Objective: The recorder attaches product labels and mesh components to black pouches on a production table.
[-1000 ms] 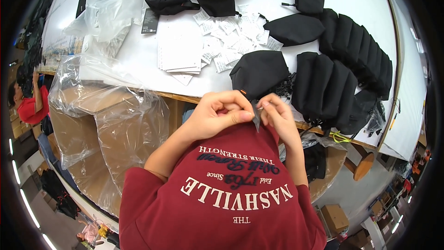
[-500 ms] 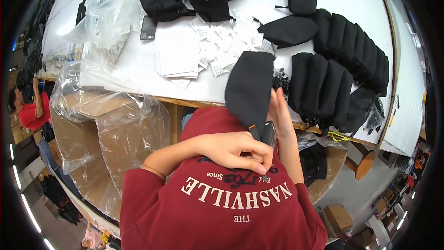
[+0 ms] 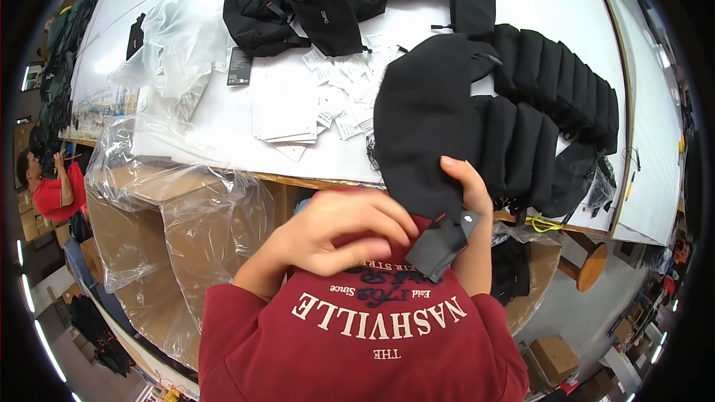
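A black fabric pouch [image 3: 428,115] with a small orange tab is held up in front of my shirt. My right hand [image 3: 471,187] grips its lower right side, the thumb lying over the fabric. A dark grey card tag [image 3: 441,244] hangs at the pouch's lower end, by my right wrist. Just left of the tag is my left hand [image 3: 346,232], slightly blurred, its fingers loosely bent and apart with nothing seen in them. Behind the pouch, more black pouches [image 3: 514,149] stand in a row.
On the white table [image 3: 201,130] lie a paper stack [image 3: 283,108], scattered white labels [image 3: 346,123], a black pile of pouches [image 3: 328,7] and clear plastic [image 3: 175,37]. A plastic-lined carton [image 3: 194,231] stands front left; a wooden stool [image 3: 588,266] is at right. Another person [image 3: 56,186] works far left.
The pouch has come closer and tilted, its tag now swung into view. My left hand has moved left and lifted away from the pouch's lower end, fingers opening. My right hand now clasps the pouch's side.
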Available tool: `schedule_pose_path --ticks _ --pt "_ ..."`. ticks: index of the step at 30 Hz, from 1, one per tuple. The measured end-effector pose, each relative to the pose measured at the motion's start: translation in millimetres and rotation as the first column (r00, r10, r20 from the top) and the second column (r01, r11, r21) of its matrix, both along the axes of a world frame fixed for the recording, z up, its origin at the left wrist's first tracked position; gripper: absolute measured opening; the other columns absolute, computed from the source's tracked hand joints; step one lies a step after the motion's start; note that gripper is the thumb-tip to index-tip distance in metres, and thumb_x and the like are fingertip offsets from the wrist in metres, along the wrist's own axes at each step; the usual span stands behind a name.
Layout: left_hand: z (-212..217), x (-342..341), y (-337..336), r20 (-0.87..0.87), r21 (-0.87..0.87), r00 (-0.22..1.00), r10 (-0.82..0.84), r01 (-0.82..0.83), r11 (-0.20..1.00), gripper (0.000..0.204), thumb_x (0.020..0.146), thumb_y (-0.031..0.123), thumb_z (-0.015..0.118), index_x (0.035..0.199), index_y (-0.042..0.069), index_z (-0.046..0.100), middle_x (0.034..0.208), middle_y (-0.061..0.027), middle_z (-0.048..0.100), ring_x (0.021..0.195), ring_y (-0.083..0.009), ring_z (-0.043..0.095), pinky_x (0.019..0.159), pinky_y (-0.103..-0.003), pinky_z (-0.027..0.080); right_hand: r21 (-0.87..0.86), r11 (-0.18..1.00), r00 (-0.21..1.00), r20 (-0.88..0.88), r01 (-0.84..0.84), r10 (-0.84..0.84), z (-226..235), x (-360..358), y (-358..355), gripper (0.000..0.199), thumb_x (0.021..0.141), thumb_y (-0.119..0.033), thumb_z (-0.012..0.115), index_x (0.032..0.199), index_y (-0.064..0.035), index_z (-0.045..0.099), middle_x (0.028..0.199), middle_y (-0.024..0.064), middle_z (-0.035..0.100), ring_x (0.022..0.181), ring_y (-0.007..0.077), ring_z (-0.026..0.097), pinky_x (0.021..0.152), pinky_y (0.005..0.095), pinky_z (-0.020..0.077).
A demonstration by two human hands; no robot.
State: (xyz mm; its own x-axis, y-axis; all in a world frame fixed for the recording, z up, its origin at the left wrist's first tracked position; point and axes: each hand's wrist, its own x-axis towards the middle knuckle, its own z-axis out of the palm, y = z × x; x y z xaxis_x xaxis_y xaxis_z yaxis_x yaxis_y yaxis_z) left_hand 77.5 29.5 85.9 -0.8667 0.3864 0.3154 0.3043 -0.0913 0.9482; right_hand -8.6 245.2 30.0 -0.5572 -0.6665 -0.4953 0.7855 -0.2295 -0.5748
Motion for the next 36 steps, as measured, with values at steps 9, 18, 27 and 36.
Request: schedule_pose_path --ticks 9,18,27,36 --pt "-28.5 -7.6 -4.8 -0.520 -0.687 0.822 0.233 -0.564 0.458 0.050 0.068 0.009 0.075 0.116 0.021 0.065 0.121 -0.0037 0.056 0.116 -0.0262 0.043 0.094 -0.036 0.038 0.470 0.773 0.540 -0.553 -0.425 0.634 14.2 -12.5 -10.8 0.037 0.092 -0.038 0.058 0.097 -0.0006 0.062 0.074 0.0089 0.064 0.067 0.0134 0.060 0.062 0.0294 0.0473" --pt "-52.2 2.0 -11.6 -0.496 -0.573 0.824 0.274 -0.548 0.609 0.025 0.061 0.000 0.066 0.083 0.008 0.057 0.095 -0.0032 0.061 0.091 -0.0226 0.057 0.081 -0.035 0.043 0.643 0.679 0.434 -0.530 -0.355 0.729 20.5 -16.6 -10.4 0.043 0.097 -0.037 0.045 0.088 0.0019 0.059 0.074 0.0179 0.060 0.069 0.0336 0.058 0.066 0.0372 0.0455" --pt "-48.7 5.7 -1.2 -0.324 -0.593 0.911 0.254 -0.405 0.696 0.030 0.060 0.003 0.070 0.089 0.006 0.061 0.089 -0.0035 0.060 0.086 -0.0213 0.058 0.080 -0.034 0.044 0.699 0.658 0.402 -0.536 -0.281 0.742 25.5 -10.7 -13.0 0.036 0.095 -0.033 0.049 0.090 0.0002 0.062 0.078 0.0194 0.061 0.076 0.0380 0.059 0.067 0.0407 0.0455" --pt "-50.1 7.6 0.6 -0.349 -0.593 0.925 0.149 -0.341 0.729 0.026 0.059 0.006 0.073 0.083 0.010 0.064 0.081 0.0004 0.059 0.078 -0.0174 0.057 0.079 -0.033 0.040 0.647 0.686 0.437 -0.538 -0.333 0.720 2.8 -6.3 -3.4 0.036 0.097 -0.033 0.046 0.101 -0.0016 0.063 0.078 0.0153 0.064 0.072 0.0327 0.061 0.067 0.0379 0.0458"
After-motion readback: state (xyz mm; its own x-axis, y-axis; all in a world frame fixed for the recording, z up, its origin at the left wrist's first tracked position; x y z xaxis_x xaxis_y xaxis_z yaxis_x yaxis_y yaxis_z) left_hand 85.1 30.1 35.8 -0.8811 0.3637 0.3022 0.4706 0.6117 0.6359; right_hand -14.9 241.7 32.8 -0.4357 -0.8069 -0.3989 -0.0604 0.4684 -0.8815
